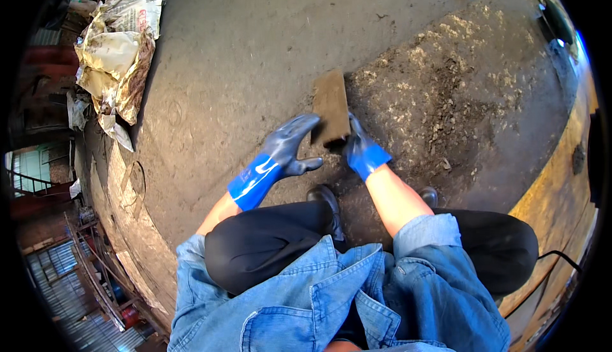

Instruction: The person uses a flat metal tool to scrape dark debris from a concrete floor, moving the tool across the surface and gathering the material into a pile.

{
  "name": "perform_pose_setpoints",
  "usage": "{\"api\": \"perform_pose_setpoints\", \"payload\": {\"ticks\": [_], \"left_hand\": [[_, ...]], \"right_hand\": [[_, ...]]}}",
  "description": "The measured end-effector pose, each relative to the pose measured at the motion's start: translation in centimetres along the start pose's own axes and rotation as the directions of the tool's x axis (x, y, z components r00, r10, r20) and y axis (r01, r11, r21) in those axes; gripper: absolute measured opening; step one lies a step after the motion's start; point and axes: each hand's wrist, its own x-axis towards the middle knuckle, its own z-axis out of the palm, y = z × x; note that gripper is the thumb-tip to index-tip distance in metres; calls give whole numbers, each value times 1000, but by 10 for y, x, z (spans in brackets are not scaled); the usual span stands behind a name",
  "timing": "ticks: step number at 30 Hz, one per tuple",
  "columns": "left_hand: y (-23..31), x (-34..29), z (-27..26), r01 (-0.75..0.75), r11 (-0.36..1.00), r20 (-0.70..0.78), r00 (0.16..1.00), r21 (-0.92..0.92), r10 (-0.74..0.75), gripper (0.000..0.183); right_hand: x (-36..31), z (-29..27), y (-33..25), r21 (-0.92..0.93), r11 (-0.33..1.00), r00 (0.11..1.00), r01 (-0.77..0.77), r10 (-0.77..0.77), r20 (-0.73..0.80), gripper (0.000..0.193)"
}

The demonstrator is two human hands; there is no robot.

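A brown, mud-coated rectangular block [331, 104] is in front of me, its long side pointing away; I cannot tell whether it is wood or brick. My right hand [361, 145], in a blue and grey rubber glove, grips its near right edge, with the fingertips partly hidden. To the block's left is my left hand [288, 145], gloved the same way. Its thumb and fingers are spread apart and hold nothing. A dark gap or shadow shows under the block's near end.
Loose dark soil [449, 97] is strewn on the grey-brown ground [248, 39] to the right. Crumpled, dirty sacks [118, 52] lie at the far left. A tan board-like edge [554, 180] curves along the right. My black shoes [326, 208] are close to the work.
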Motion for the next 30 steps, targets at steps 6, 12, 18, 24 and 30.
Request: {"api": "perform_pose_setpoints", "payload": {"ticks": [6, 12, 18, 24, 30], "left_hand": [[10, 31, 36, -129, 954, 88, 990, 272, 109, 74], [25, 43, 64, 110, 919, -39, 994, 379, -103, 69], [6, 58, 71, 52, 893, 13, 998, 448, -65, 70], [3, 63, 64, 4, 895, 72, 997, 446, -41, 70], [-3, 61, 59, -28, 913, 55, 998, 407, 6, 55]], "right_hand": [[23, 13, 20, 352, 894, 904, -276, 366, -220, 37], [33, 2, 44, 384, 892, 903, -240, 350, -249, 34], [43, 8, 34, 409, 879, 916, -247, 349, -196, 33], [40, 4, 32, 408, 881, 919, -241, 342, -198, 33], [39, 19, 24, 429, 858, 895, -282, 397, -205, 33]]}}
